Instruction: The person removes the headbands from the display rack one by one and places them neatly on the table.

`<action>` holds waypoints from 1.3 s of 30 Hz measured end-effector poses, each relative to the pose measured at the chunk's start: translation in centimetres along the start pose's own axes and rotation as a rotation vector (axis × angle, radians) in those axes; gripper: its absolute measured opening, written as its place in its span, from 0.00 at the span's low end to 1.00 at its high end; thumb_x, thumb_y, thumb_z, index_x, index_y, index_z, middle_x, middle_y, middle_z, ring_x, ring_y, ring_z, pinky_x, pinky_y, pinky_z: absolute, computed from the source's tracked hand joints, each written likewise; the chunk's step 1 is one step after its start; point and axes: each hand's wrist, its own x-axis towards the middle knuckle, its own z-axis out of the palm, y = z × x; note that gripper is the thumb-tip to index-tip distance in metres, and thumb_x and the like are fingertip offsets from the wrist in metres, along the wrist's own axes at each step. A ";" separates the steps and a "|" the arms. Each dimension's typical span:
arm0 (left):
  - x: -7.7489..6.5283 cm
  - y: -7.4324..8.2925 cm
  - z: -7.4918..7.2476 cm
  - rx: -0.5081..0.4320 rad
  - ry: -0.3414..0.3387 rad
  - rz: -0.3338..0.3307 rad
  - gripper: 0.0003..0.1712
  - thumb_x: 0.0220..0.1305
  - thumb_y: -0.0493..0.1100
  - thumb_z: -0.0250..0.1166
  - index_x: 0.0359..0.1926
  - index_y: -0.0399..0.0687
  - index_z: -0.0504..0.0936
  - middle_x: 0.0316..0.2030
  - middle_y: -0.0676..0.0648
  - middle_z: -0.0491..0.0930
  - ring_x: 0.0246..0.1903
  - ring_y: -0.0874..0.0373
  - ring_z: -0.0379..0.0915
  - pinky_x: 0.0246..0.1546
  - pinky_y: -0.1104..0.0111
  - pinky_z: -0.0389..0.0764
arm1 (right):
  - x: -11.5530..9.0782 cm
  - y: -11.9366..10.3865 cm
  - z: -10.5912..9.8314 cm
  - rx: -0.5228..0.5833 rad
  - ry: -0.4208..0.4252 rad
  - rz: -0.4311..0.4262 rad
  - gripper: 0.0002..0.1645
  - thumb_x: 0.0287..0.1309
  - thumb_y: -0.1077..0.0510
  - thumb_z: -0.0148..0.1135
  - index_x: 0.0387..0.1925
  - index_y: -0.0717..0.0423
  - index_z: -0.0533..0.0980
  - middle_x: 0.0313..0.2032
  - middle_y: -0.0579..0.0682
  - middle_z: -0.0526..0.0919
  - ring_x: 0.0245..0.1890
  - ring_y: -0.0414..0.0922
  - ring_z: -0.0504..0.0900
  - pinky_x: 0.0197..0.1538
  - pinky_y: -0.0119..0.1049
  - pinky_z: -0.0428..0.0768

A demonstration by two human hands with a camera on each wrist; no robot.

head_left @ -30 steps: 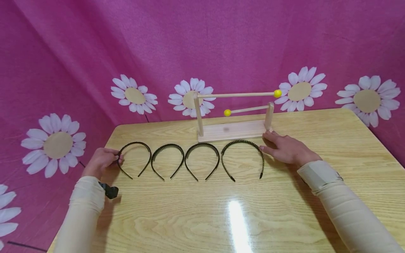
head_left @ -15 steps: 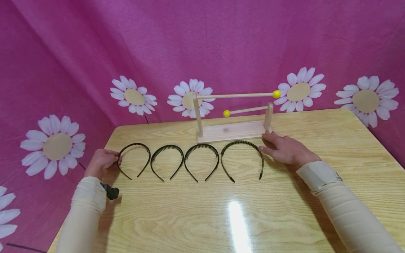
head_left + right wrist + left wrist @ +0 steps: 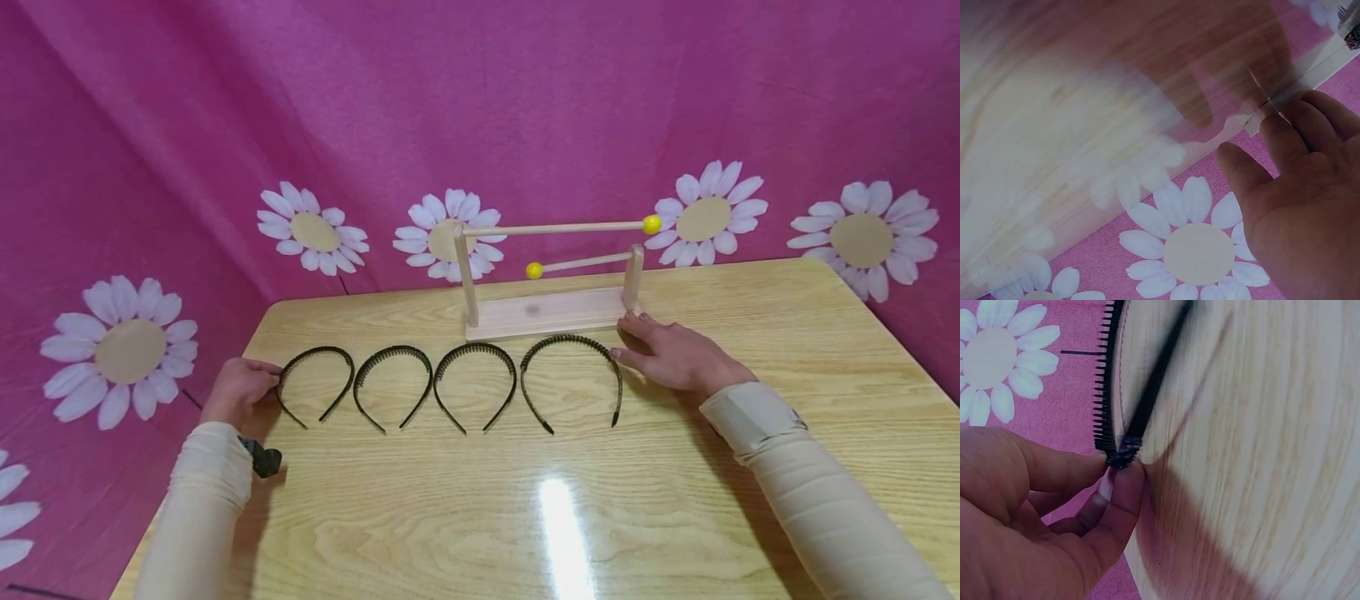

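Note:
My left hand (image 3: 238,390) pinches the left side of a black toothed headband (image 3: 315,348) between thumb and fingers, at the left end of a row of headbands. Up close in the left wrist view, the fingers grip the headband (image 3: 1105,381) by its band. Beside it lie a second headband (image 3: 393,347), a third (image 3: 475,345) and a wider one (image 3: 566,338) at the right end. My right hand (image 3: 682,354) rests with extended fingers by the right end of a wooden rack (image 3: 551,312), its thumb beside the wider headband.
The rack's upper rod (image 3: 555,228) and lower rod (image 3: 588,262) point opposite ways, each tipped with a yellow ball. The rack stands at the back of the wooden table (image 3: 420,500). Behind it hangs a magenta cloth (image 3: 570,100) with white daisies.
The left headband has dipped slightly in my left hand. The right hand, rack and other headbands hold their places, apart from a small shift of the whole head view.

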 end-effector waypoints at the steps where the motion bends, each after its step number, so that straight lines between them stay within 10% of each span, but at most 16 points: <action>1: 0.0 0.0 0.0 -0.004 0.002 -0.002 0.20 0.69 0.27 0.53 0.60 0.18 0.71 0.45 0.34 0.77 0.29 0.61 0.75 0.31 0.71 0.80 | 0.0 0.0 0.0 -0.001 -0.001 0.000 0.47 0.72 0.29 0.41 0.77 0.56 0.57 0.75 0.64 0.53 0.69 0.69 0.60 0.64 0.68 0.65; 22: -1.3 -0.7 -0.6 0.037 0.090 0.022 0.23 0.72 0.37 0.55 0.59 0.21 0.73 0.29 0.46 0.79 0.26 0.58 0.73 0.29 0.67 0.78 | 0.5 -0.3 -0.1 -0.007 -0.002 -0.010 0.45 0.72 0.29 0.43 0.76 0.55 0.59 0.75 0.64 0.55 0.66 0.71 0.65 0.60 0.67 0.69; 32: -3.0 1.8 1.5 0.286 0.213 0.213 0.31 0.76 0.51 0.53 0.63 0.27 0.73 0.57 0.27 0.75 0.57 0.32 0.70 0.56 0.44 0.74 | 1.1 0.1 -0.1 -0.027 0.006 -0.031 0.45 0.72 0.30 0.44 0.76 0.56 0.59 0.74 0.65 0.55 0.65 0.71 0.67 0.59 0.68 0.70; 39: -4.0 5.0 4.6 0.350 0.146 0.343 0.36 0.78 0.55 0.52 0.71 0.30 0.65 0.63 0.28 0.70 0.63 0.33 0.66 0.61 0.43 0.70 | 0.8 1.3 0.6 -0.052 0.027 -0.021 0.43 0.72 0.30 0.44 0.73 0.55 0.62 0.74 0.67 0.56 0.60 0.71 0.73 0.52 0.67 0.75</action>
